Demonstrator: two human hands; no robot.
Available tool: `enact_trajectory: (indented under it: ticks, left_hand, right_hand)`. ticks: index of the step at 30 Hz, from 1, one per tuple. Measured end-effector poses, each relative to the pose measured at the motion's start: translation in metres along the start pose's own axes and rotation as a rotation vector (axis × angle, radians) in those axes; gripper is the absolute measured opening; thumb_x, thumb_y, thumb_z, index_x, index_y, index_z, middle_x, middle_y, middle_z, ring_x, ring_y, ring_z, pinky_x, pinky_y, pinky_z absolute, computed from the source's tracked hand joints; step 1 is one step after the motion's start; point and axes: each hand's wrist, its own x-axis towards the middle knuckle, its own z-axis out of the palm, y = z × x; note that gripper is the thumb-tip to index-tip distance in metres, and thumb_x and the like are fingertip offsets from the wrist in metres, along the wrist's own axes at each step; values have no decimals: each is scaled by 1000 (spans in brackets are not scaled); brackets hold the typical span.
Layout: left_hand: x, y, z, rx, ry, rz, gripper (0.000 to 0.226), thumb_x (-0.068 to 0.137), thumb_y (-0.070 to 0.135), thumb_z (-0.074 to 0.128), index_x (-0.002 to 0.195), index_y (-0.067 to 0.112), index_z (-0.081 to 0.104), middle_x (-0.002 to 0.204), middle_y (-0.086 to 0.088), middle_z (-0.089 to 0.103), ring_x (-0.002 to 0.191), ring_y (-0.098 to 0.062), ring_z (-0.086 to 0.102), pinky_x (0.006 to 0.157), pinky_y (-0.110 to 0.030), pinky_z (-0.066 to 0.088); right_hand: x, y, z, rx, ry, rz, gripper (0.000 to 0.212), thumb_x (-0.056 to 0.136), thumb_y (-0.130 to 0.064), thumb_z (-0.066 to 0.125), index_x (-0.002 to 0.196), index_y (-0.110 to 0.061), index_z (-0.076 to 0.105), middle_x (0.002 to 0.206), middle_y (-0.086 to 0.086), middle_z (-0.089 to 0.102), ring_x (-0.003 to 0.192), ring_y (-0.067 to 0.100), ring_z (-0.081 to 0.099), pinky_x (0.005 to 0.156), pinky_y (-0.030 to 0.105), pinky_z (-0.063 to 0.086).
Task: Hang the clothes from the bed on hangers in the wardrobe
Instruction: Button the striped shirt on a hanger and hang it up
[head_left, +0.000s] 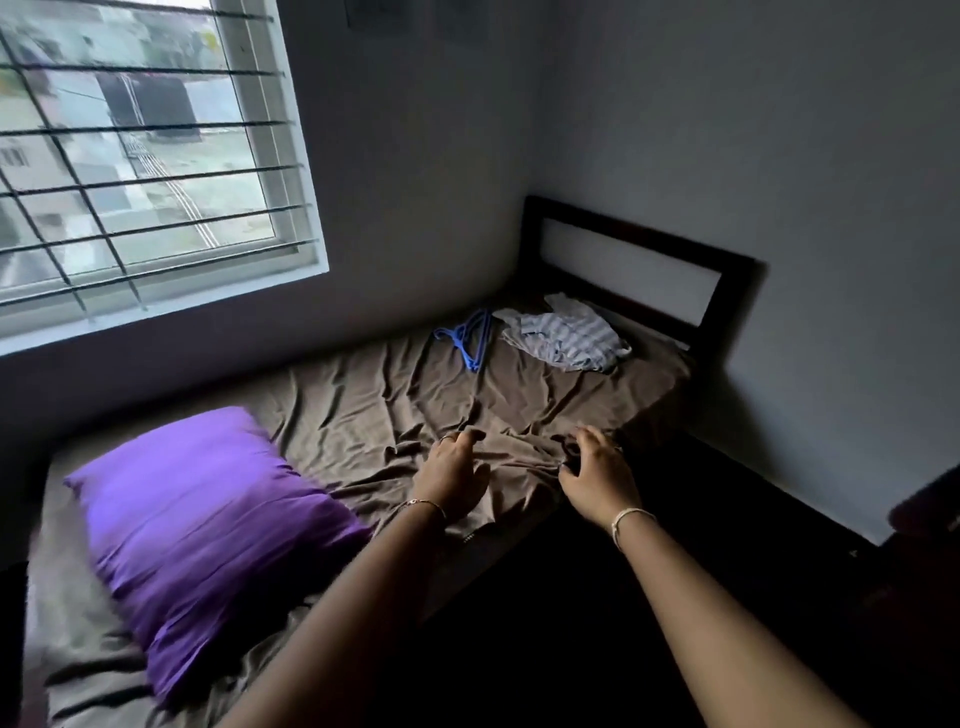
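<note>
A crumpled pile of striped and pale clothes (566, 335) lies at the far end of the bed (363, 400), close to the dark footboard. Just left of the pile lie blue plastic hangers (470, 338) on the brown sheet. My left hand (454, 475) and my right hand (597, 473) are stretched out over the near edge of the bed, fingers apart and curled, holding nothing, well short of the clothes. The wardrobe is not in view.
A purple pillow (208, 519) lies on the bed at my left. A barred window (140, 150) fills the wall beyond it. The dark bed frame (628, 249) stands against the right wall. Dark floor runs along the bed's right side.
</note>
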Motion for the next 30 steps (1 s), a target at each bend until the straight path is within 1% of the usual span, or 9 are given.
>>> enact_trajectory:
  ticks: [2,7,13,16,18,21,26,28,30]
  left_hand:
    - [41,2,4,-18,1,-2,49,88,20,60,134,11,47,130,-14,53,123,-31,46,103,-33,32]
    - [150,18,36,-48,3,36,46,88,18,61,130,7,50,124,-15,56,116,-32,52,98,-34,37]
    - [282,47,90,-81,14,17,47,89,21,60,133,11,49,131,-11,54,122,-28,48,100,-29,32]
    - [342,61,112,-99,8,-18,45,89,19,61,132,10,50,131,-11,54,121,-27,49,96,-26,32]
    - [379,69,126,-115,26,-43,45,88,17,62,130,9,52,128,-12,56,118,-28,52,96,-28,36]
    - [432,84,149,-158,41,-96,42,86,15,64,126,7,55,124,-13,59,116,-29,54,96,-32,38]
    - [521,100,189,-212,37,-125,38,86,12,62,124,8,58,121,-13,61,115,-29,54,96,-32,38]
    - [558,99,207,-219,22,-137,39,85,11,62,124,9,58,119,-13,61,114,-30,54,94,-32,39]
    - [598,94,227,-217,7,-148,38,85,11,62,123,10,59,120,-12,61,115,-29,53,94,-31,39]
  right_hand:
    - [38,6,0,30,3,10,54,80,-13,63,133,-7,51,144,13,43,135,28,40,113,32,28]
    - [133,45,3,44,-15,37,56,81,-16,62,136,-12,49,149,9,38,139,22,35,115,29,24]
    - [260,117,9,30,-42,37,57,83,-15,61,138,-15,45,152,6,33,141,20,29,115,29,25]
    - [320,149,5,17,-85,17,57,84,-15,59,139,-15,44,153,6,31,142,20,27,115,28,24]
    - [355,166,0,-15,-107,-9,58,85,-15,59,141,-15,43,153,5,30,142,21,28,115,27,24]
    - [404,193,-8,-18,-107,1,59,82,-15,61,139,-13,45,151,7,33,140,22,31,114,28,25]
    - [484,236,-6,-30,-128,-5,54,81,-15,62,134,-11,49,148,9,37,137,25,36,113,30,27]
    - [517,253,0,-34,-138,3,54,81,-15,61,133,-11,49,147,9,37,135,26,37,112,33,29]
    - [552,272,10,-36,-143,10,53,82,-14,59,134,-11,49,145,8,38,134,26,38,111,32,29]
